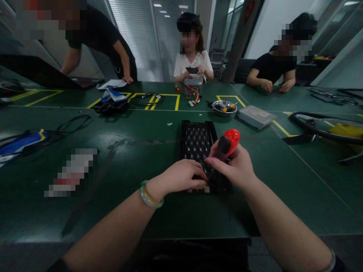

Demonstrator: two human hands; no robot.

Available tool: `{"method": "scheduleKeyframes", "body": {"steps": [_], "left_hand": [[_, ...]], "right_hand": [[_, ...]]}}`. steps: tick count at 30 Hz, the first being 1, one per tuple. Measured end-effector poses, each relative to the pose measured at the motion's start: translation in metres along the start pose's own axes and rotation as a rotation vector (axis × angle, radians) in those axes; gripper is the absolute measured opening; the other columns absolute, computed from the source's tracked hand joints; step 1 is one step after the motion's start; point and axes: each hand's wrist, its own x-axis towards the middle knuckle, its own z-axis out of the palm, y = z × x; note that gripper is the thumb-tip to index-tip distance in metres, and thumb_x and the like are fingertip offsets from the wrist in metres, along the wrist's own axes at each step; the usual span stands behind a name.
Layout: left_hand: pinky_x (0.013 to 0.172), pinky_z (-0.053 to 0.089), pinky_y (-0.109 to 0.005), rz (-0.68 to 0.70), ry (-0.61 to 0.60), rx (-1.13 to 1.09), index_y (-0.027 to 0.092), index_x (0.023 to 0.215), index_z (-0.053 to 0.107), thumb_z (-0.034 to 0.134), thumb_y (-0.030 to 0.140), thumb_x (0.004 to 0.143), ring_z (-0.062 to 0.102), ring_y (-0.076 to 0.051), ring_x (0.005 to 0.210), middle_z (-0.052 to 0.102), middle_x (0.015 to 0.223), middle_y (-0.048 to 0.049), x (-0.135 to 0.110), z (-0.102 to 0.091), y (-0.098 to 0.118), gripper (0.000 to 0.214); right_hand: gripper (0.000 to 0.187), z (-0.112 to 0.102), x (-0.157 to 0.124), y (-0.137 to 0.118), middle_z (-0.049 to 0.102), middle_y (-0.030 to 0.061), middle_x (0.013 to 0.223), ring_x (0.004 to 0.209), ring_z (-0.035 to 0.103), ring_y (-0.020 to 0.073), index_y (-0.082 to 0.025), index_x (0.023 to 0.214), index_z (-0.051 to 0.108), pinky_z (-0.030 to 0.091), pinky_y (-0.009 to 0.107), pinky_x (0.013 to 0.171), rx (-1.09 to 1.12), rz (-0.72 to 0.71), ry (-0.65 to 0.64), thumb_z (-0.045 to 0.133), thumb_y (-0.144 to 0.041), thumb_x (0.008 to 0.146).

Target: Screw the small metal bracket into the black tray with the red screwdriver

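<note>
My right hand (241,164) is wrapped round a screwdriver (229,142) with a red and black handle. Its thin shaft slants down toward the near end of a black rectangular frame (183,139) lying on the table. Inside that frame is a dark panel with a diamond pattern and small shiny spots. My left hand (184,173), a bangle on its wrist, rests over the frame's near end with fingers bent together beside the screwdriver tip. Whatever those fingertips pinch is hidden. Below them shows a brownish strip (198,189) along the frame's near edge.
Ahead on the green table (136,166) are a metal bowl (224,113) of tools, a grey box (255,116) and colored wires (194,94). Cables and a blue item (22,145) lie left; a black ring-shaped item (326,126) is right. Several people work across the table.
</note>
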Motion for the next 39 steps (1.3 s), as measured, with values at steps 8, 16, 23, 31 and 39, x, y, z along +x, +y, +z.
{"method": "scheduleKeyframes", "body": {"steps": [8,16,23,31,39], "left_hand": [[0.090,0.047,-0.028,0.003,-0.003,-0.018,0.024,0.102,0.074,0.061,0.035,0.091,0.065,-0.016,0.092,0.071,0.101,-0.0002,-0.001,-0.002,0.001,0.020],[0.090,0.047,-0.028,0.005,0.003,0.005,0.024,0.101,0.074,0.061,0.035,0.091,0.065,-0.016,0.093,0.071,0.099,-0.0002,-0.001,-0.004,0.003,0.020],[0.093,0.046,-0.029,0.011,0.002,-0.024,0.024,0.103,0.073,0.061,0.032,0.090,0.065,-0.016,0.095,0.071,0.102,-0.0008,-0.001,-0.003,0.001,0.019],[0.092,0.046,-0.029,-0.004,0.073,-0.102,0.023,0.103,0.072,0.055,0.019,0.090,0.065,-0.015,0.093,0.071,0.100,-0.0006,-0.003,-0.009,0.006,0.022],[0.091,0.047,-0.029,0.048,0.049,-0.048,0.024,0.100,0.075,0.057,0.017,0.086,0.064,-0.015,0.092,0.070,0.101,-0.0008,-0.005,-0.011,0.008,0.023]], "right_hand": [[0.048,-0.006,0.000,-0.006,0.069,0.0043,0.087,0.065,0.059,0.0133,-0.020,0.133,0.047,0.044,0.026,0.054,0.309,-0.038,-0.148,0.051,-0.046,0.092],[0.039,-0.014,0.000,-0.007,0.070,0.0035,0.094,0.078,0.065,0.0167,-0.023,0.108,0.057,0.053,0.029,0.063,0.148,-0.032,-0.092,0.077,-0.026,0.075],[0.049,-0.013,0.005,-0.007,0.068,-0.0013,0.085,0.073,0.065,0.0145,-0.025,0.103,0.052,0.055,0.027,0.063,0.311,-0.038,-0.077,0.083,-0.017,0.066],[0.061,-0.014,0.004,-0.003,0.063,-0.0006,0.084,0.073,0.059,0.0155,-0.026,0.114,0.060,0.051,0.030,0.065,0.239,-0.050,-0.076,0.088,-0.024,0.060],[0.060,-0.013,0.005,-0.003,0.064,0.0001,0.087,0.074,0.059,0.0152,-0.024,0.111,0.062,0.050,0.030,0.065,0.227,-0.045,-0.069,0.090,-0.029,0.058]]}}
